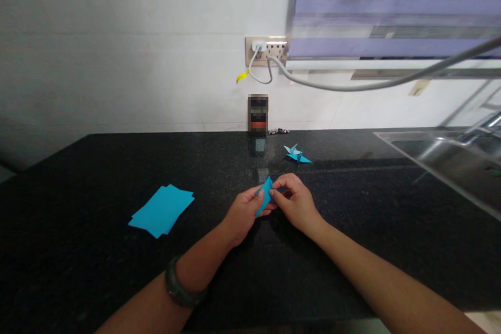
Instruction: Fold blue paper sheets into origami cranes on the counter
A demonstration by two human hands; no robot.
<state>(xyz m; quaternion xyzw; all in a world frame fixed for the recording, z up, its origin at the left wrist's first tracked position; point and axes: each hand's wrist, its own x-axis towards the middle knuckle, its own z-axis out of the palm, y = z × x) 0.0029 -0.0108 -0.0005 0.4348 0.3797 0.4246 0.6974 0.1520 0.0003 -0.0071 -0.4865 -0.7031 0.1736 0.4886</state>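
A small folded piece of blue origami paper (264, 198) is held up between both hands, above the dark counter. My left hand (243, 214) grips its lower left side, thumb on the front and fingers behind. With thumb and index finger, my right hand (296, 201) pinches the paper's upper right edge. The exact fold under the fingertips is hidden. To the left lies a stack of blue paper sheets (162, 210), slightly fanned. Beyond my right hand sit two folded paper cranes, a blue one (299, 157) and a paler one (291, 150).
The black counter (97, 177) runs back to a pale wall. A small dark, blurred-out upright object (258, 115) leans there, a beaded string (278, 131) beside it. Above are a wall socket (276, 51) and a grey cable (340, 86). A metal sink (442, 154) is at right.
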